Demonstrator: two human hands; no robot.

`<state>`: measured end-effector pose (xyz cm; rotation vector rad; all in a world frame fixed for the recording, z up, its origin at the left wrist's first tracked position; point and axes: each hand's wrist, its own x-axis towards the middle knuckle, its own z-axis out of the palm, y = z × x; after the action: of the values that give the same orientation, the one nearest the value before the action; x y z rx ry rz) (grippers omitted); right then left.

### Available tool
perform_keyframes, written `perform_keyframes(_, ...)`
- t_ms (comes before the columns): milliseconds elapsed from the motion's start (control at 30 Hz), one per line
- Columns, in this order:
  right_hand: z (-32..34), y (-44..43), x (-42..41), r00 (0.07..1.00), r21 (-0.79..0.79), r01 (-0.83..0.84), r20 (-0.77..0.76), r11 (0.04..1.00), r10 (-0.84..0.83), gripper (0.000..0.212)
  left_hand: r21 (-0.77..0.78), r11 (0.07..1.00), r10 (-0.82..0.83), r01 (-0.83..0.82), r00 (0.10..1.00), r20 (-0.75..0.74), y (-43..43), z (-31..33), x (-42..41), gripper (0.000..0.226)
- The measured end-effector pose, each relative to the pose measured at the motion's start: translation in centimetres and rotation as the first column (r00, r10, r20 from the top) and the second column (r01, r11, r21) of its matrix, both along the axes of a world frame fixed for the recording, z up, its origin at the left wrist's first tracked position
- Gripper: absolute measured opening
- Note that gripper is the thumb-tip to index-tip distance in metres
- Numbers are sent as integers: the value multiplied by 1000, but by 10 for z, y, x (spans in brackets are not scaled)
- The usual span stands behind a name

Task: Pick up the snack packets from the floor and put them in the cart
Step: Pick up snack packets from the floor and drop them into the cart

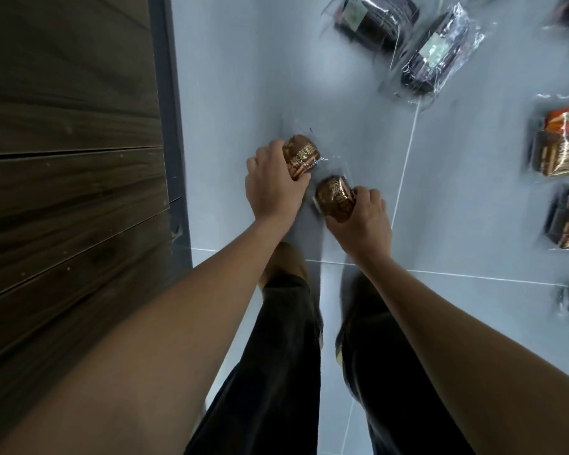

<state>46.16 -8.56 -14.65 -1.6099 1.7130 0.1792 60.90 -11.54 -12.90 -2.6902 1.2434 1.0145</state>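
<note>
We're mid pick-up here: our left hand [271,188] has its fingers curled round one brown packet [301,156], and our right hand [363,221] is wrapped round a second brown packet [334,197] at about 4 o'clock from it, nearly touching. They're down at the floor [243,77], but we can't tell if they've lifted clear yet. Dark packets [437,57] lie loose at 1 o'clock and orange packets [562,142] at 3 o'clock. The cart isn't in view, so we reckon next is straightening up, finding it and dropping both in without crushing the wrappers.
</note>
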Motion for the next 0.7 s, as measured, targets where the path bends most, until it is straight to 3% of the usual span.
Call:
perform_keyframes(267,105,-13,-16,992,6,126,18,992,-126,54,5,997,72,-72,997,-39,-3,102,-7,62)
perform_keyframes(433,219,-46,-33,983,6,176,53,984,-176,52,-25,996,85,-86,995,-45,-38,219,-12,57)
perform_keyframes(700,422,-134,-66,947,-131,303,150,944,-283,49,-141,988,49,-62,995,-91,-100,434,-24,56)
